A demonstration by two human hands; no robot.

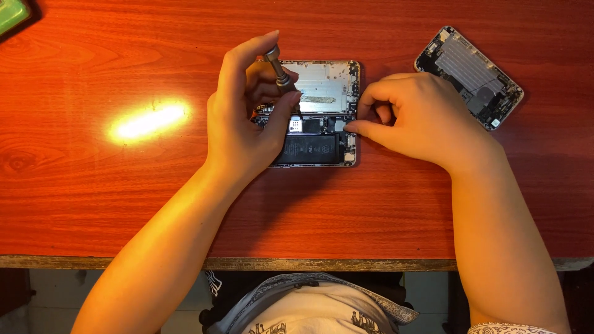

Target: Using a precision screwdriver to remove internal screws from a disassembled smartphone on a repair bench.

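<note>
head view: left hand (244, 120) grips a screwdriver (279, 73), tip down on the open phone (318, 114) mid-table (93, 204). right hand (417, 117) pinches the phone's right edge, holding nothing else. a second phone shell (469, 75) lies well apart, upper right.

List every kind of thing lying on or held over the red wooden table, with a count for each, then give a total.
Opened phone bodies: 2 (one under the hands, one at the far right)
Screwdrivers: 1, in the left hand
Green objects at the corner: 1
Total: 4
</note>
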